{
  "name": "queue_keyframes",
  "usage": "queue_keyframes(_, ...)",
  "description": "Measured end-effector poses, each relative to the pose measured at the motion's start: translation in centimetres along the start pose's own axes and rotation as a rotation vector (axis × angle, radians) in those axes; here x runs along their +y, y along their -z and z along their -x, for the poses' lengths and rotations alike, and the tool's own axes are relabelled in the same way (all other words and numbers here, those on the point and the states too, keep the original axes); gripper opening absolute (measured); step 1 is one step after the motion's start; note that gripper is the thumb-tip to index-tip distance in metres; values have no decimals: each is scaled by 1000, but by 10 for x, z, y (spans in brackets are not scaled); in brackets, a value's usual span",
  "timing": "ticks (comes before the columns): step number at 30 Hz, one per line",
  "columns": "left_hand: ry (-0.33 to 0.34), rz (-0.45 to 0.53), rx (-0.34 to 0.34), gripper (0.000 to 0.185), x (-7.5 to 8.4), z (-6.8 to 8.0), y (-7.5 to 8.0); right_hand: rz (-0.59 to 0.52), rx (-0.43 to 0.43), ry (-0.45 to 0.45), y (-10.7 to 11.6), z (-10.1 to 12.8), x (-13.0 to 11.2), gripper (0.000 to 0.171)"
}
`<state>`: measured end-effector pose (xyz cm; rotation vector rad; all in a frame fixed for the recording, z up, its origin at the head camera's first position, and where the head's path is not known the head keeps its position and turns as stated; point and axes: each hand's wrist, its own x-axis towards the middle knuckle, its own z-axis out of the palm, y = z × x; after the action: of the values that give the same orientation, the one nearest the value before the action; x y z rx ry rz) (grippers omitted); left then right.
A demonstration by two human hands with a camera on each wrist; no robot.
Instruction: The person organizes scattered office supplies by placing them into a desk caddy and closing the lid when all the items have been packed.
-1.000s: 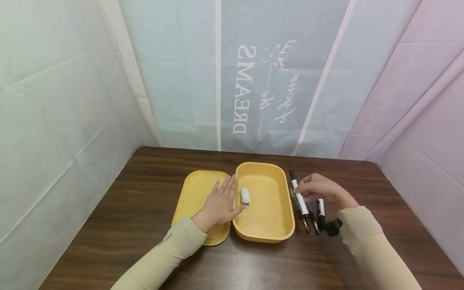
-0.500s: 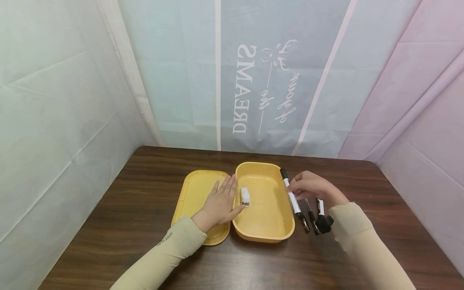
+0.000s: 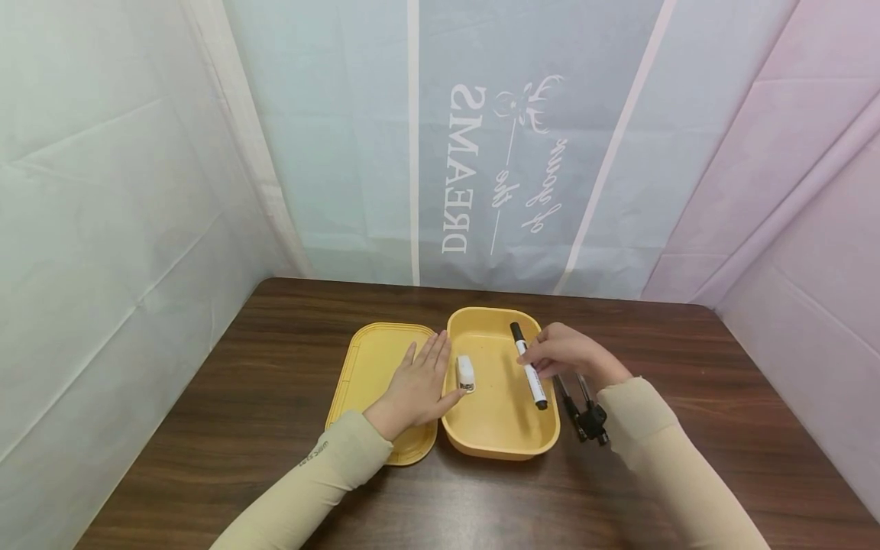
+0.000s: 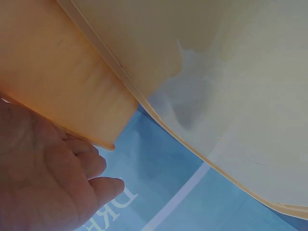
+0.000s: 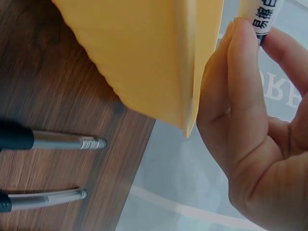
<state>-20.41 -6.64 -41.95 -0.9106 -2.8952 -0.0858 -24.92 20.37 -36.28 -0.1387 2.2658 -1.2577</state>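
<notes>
My right hand (image 3: 569,356) pinches a white marker (image 3: 531,374) with black ends between thumb and fingers, over the right side of a yellow plastic box (image 3: 502,452). In the right wrist view the marker (image 5: 263,17) shows dark lettering, and the fingertips grip it above the box rim. My left hand (image 3: 415,386) lies with straight fingers along the box's left rim, partly over a flat yellow lid (image 3: 374,355). Inside the box, near its left wall, sits a small white block (image 3: 464,370) with a dark printed end, close by the left thumb.
Right of the box, two slim pens with dark grips and clear barrels lie on the brown wooden table (image 3: 296,344): one pen (image 5: 62,139) and another pen (image 5: 48,198). The right wrist partly covers that spot in the head view. A printed cloth (image 3: 344,153) hangs behind the table.
My right hand has carried the marker leftward from beside the box, across its right rim, to over its inside. The left hand, lid and white block have stayed put.
</notes>
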Motion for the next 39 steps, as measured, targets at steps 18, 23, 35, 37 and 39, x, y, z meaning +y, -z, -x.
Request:
queue_keyframes(18,14,-25,-34,79,1,0,4,116,78,-61,-25,-19,-29,17)
queue_keyframes(23,19,-17,-39,80,1,0,4,133,82,-65,-30,-20,-36,16)
queue_keyframes(35,13,-7,-25,79,0,0,1,221,96,-80,-44,-33,-44,15)
queue_keyframes(37,15,-8,-26,79,0,0,0,232,95,-76,-47,-35,-44,15)
queue_keyframes(39,13,4,-24,79,0,1,-1,241,98,-78,-49,-38,-44,15)
